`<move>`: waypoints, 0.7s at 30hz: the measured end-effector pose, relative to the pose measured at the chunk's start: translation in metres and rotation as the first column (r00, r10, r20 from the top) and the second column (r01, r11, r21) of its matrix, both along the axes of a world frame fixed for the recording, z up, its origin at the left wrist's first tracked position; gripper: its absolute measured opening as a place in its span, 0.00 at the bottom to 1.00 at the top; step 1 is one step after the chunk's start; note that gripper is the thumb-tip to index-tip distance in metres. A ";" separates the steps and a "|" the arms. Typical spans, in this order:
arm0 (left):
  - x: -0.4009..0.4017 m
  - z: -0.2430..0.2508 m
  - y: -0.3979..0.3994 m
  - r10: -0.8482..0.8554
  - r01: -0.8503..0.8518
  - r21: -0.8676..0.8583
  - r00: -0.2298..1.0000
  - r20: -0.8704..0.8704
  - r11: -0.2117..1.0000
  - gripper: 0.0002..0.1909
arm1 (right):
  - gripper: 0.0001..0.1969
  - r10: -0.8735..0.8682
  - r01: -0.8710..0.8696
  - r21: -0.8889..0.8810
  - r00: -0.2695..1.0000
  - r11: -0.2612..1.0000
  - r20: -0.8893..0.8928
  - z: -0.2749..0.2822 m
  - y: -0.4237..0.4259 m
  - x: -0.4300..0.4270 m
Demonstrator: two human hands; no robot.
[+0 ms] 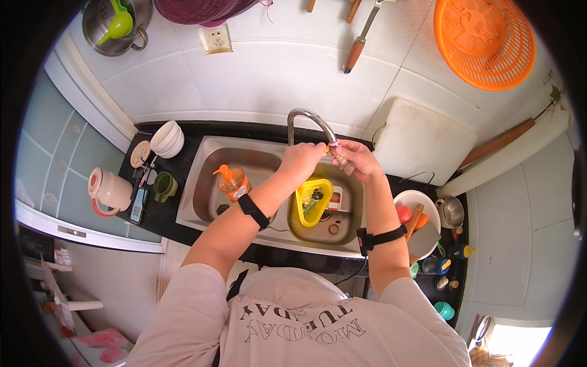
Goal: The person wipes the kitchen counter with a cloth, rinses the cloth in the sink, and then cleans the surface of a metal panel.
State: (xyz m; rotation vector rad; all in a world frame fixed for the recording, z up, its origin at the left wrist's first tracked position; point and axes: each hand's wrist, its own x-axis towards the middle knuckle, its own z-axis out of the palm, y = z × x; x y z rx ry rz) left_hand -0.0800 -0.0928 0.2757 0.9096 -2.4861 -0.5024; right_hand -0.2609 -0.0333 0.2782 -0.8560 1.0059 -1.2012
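A curved chrome faucet arches over the double-basin sink. A ribbed, translucent hose extension hangs from its spout end, with a pink ring at the joint. My right hand grips this extension between thumb and fingers. My left hand is closed beside the spout tip, pinching a small yellow piece that is mostly hidden by the fingers. Below, in the right basin, sits a yellow triangular strainer basket with green scraps inside. Next to it lies a white-and-red item.
An orange-pump soap bottle stands in the left basin. White bowls, a green mug, a phone and a kettle are left. A cutting board leans right, behind a white basin holding a cleaver.
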 end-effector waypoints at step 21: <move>-0.005 -0.007 -0.006 -0.116 0.110 -0.365 0.993 0.006 0.925 0.08 | 0.14 0.047 -0.047 0.002 0.998 0.999 -0.050 -0.007 -0.003 -0.005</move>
